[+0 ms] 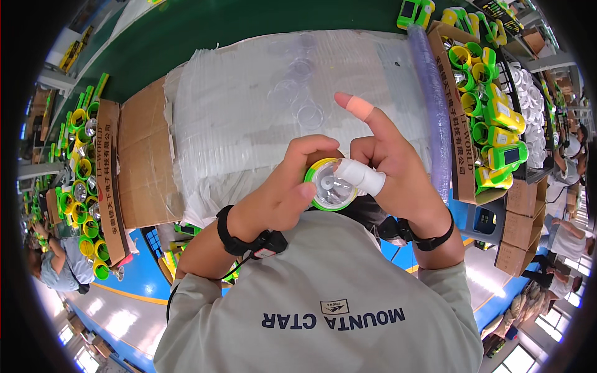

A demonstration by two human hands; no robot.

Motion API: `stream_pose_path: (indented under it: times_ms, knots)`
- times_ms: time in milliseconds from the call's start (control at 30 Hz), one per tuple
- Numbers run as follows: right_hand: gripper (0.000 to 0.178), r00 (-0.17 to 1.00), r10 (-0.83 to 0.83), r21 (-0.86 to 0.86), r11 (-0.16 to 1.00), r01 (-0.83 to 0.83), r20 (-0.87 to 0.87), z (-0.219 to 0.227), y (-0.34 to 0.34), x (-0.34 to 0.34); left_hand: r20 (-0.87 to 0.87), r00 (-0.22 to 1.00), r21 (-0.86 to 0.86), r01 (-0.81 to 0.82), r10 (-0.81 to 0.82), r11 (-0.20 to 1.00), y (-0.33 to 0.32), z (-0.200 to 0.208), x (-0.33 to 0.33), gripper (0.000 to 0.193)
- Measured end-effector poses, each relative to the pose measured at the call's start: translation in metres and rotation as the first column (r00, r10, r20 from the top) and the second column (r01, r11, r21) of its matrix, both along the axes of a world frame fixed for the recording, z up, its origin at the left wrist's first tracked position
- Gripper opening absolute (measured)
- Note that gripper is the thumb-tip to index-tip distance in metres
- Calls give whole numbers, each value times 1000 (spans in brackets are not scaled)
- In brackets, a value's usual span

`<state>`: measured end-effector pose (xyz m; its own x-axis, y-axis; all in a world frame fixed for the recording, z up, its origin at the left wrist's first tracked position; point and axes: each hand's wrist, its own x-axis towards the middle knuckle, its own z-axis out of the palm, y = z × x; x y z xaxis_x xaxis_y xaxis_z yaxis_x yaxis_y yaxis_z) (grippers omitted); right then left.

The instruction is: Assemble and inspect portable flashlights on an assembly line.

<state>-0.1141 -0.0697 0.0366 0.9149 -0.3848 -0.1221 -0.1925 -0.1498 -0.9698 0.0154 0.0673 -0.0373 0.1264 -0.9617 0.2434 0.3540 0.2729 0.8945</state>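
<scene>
Head view: both hands' fingers pinch a green-rimmed round lamp head (pixel 331 184), its reflector face pointing up at the camera.

Two hands, one lamp, two boxes of parts

One round green-and-yellow lamp (pixel 331 184) sits between two hands, the left hand (pixel 283 193) and the right hand (pixel 395 171), each with one black wristband. Two fingers of the right hand are taped. Two open cardboard boxes stand on the bench, the left box (pixel 111 180) and the right box (pixel 457 124), each with too many green-and-yellow pieces to count. One stack of clear plastic sheets (pixel 261 105) lies between them.
</scene>
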Motion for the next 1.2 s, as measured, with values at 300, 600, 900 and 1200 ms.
stream_pose_path:
  times_ms: [300, 600, 900, 1200]
  knots:
    - [63, 988, 25, 93, 996, -11, -153, 24, -6, 5, 247, 960, -226, -77, 134, 971, -25, -4, 5, 66]
    - [58, 997, 38, -487, 873, -2, 64, 36, -16, -37, 433, 788, -249, -361, 437, 898, -12, -19, 2, 71]
    - [45, 404, -695, -794, 588, -157, -595, 80, -343, -364, 295, 767, -206, -531, 569, 822, -27, -18, -5, 71]
    - [43, 33, -706, -700, 694, -170, -708, 55, -483, -332, 620, 499, -213, -636, 606, 742, -41, 23, -27, 70]
